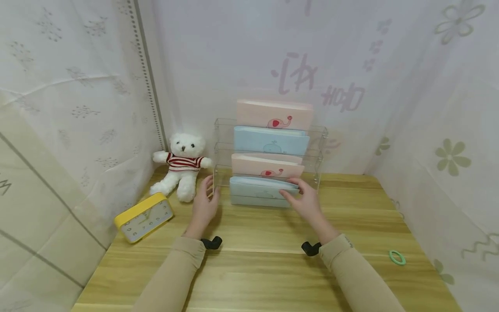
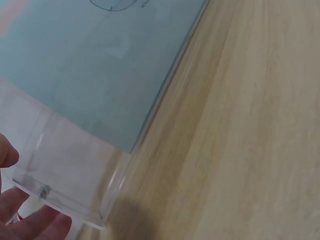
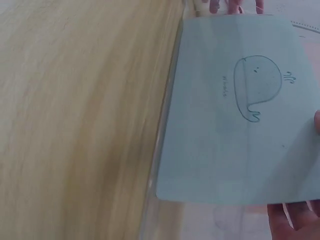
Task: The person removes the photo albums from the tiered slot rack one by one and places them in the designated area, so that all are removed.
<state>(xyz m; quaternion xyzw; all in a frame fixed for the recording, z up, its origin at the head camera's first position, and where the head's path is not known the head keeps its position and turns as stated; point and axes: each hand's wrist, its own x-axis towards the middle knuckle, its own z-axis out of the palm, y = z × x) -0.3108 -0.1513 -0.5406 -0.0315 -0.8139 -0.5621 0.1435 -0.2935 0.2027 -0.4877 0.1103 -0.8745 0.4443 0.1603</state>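
**Desk:** Where are your hands, and where is the case?

**Caption writer:** Your right hand [image 1: 306,200] is on the blue pencil case [image 1: 259,190] in the lowest front tier of the clear acrylic rack [image 1: 320,145], at the back of the wooden table [image 1: 265,260]. The fingers curl over the case's top right edge, holding it. Your left hand [image 1: 205,203] rests with relaxed fingers against the rack's left end, gripping nothing.

**Desk:** How will it handle?

**Caption writer:** By its looks, light, flat and fairly stiff, with a smooth face that could slip. Take it by the long top edge or pinch both faces near a corner. The rack looks light too, and could shift or tip when you pull, so your steadying left hand seems wise.

**Desk:** Anything unclear?

**Caption writer:** Your right thumb is hidden behind the hand. The wrist views show only fingertips at the frame edges and the whale drawing on the case. The rack's clear walls are hard to trace, and what the case holds cannot be seen.
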